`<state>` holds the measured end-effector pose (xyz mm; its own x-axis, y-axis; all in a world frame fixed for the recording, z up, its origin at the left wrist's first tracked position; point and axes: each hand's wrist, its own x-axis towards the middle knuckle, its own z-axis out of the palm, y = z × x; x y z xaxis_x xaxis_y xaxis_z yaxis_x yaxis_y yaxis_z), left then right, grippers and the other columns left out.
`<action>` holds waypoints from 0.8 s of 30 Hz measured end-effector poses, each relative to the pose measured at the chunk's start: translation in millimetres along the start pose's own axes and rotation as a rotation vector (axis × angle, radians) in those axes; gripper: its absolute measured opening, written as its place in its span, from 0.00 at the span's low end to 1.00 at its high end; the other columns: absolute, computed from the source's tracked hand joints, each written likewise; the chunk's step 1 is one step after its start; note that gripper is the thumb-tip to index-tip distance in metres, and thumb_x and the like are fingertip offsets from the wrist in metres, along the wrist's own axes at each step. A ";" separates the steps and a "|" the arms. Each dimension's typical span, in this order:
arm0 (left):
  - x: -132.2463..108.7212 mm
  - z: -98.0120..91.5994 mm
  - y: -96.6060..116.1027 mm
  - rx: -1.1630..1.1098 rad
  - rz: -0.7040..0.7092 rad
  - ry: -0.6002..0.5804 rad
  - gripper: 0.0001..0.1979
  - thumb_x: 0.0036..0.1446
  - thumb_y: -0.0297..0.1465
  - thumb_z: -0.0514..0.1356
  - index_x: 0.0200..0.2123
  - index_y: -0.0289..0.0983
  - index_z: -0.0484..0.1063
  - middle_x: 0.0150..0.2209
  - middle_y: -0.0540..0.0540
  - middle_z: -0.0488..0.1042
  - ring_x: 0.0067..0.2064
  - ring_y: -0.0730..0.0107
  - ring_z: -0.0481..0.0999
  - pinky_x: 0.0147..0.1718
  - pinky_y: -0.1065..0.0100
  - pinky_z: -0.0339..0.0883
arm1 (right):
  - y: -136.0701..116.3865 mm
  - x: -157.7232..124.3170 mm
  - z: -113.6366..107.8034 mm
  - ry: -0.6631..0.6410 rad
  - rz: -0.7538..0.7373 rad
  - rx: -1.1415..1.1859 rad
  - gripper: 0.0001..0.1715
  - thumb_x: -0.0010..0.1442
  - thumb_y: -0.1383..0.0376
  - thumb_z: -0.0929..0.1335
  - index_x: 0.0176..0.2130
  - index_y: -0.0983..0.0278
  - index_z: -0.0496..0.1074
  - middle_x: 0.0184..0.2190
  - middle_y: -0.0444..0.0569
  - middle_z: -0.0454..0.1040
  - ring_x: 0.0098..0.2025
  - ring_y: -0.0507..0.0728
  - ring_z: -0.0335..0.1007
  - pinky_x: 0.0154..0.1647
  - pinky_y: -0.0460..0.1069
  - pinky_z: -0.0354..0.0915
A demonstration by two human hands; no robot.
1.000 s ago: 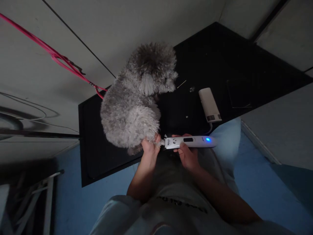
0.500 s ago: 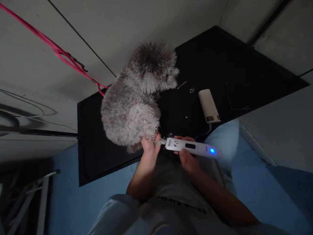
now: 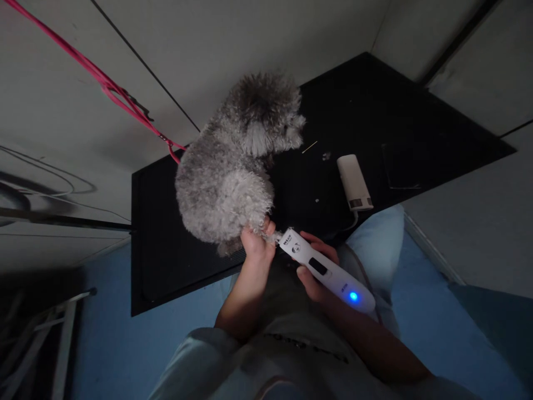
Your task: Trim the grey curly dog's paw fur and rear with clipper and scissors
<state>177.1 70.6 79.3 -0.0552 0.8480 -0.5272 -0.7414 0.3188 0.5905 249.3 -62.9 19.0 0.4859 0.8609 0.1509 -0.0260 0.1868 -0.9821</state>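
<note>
A curly grey dog [image 3: 216, 172] is on the black table [image 3: 166, 278], its head at the upper right of its body. My left hand [image 3: 258, 241] is closed around one of its legs, and the pale paw [image 3: 272, 238] pokes out past my fingers. In my right hand [image 3: 314, 278] I grip a white hair clipper [image 3: 328, 272] with a black switch and a lit blue light. The clipper's head is at the paw; whether the blade touches the fur I cannot tell. The clipper slants down to the right.
A cream-coloured box with a cable [image 3: 353, 180] lies on the table's right part. Near the dog's head lies a thin stick [image 3: 310, 147], with small tufts of hair [image 3: 326, 156] close by. A pink lead [image 3: 125, 100] runs from the upper left to behind the dog.
The clipper has swung from nearly level to a steep slant, its rear end now lower, as my right hand turned. My left hand keeps its hold on the leg. The view has shifted slightly.
</note>
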 end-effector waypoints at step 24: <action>0.9 -10.3 -0.7 0.043 -0.028 -0.084 0.18 0.59 0.29 0.51 0.18 0.38 0.50 0.15 0.55 0.48 0.15 0.79 0.48 0.13 0.75 0.44 | 12.1 12.6 4.6 0.011 0.102 0.342 0.19 0.57 0.57 0.71 0.46 0.54 0.63 0.53 0.48 0.72 0.40 0.56 0.76 0.31 0.50 0.72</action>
<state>170.7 66.7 72.1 0.0224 0.8705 -0.4917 -0.7124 0.3590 0.6030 251.0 -47.6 9.6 0.4748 0.8786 0.0511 -0.3647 0.2493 -0.8971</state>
